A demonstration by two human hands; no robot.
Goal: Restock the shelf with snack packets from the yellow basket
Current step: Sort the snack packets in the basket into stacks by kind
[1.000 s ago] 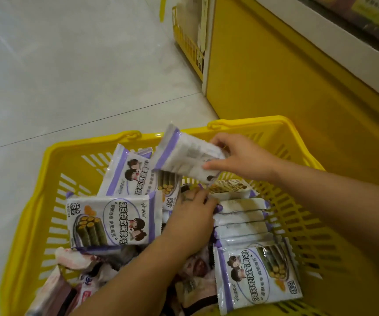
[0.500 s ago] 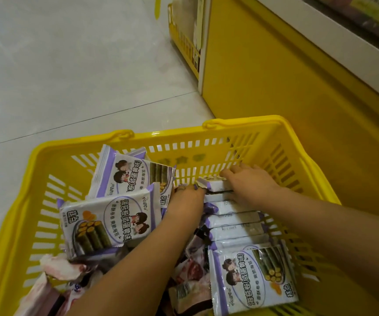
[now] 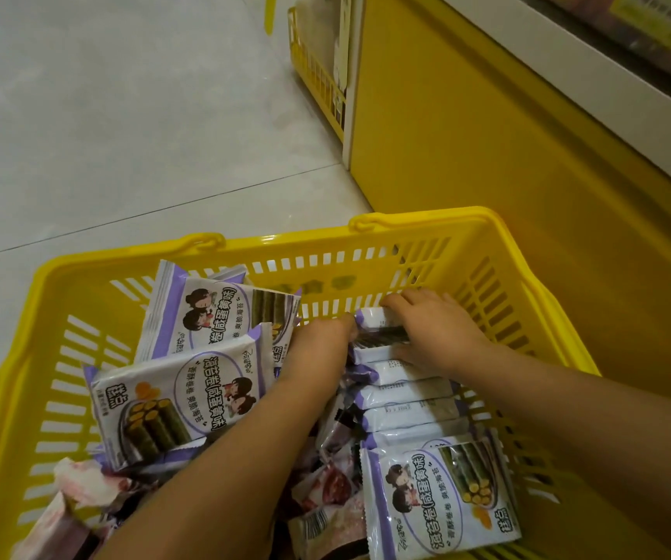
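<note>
Reaching into the yellow basket, my right hand curls over the far end of a row of snack packets standing on edge along the basket's right side. Fingers are on the far face and thumb on the near one, pinching the last few. My left hand sits just left of them, fingertips buried — I cannot tell its grip. More purple packets lie flat to the left; the shelf stands far right.

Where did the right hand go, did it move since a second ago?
Yes. The right hand dropped from near the basket rim down to grip the row of packets inside.
</note>
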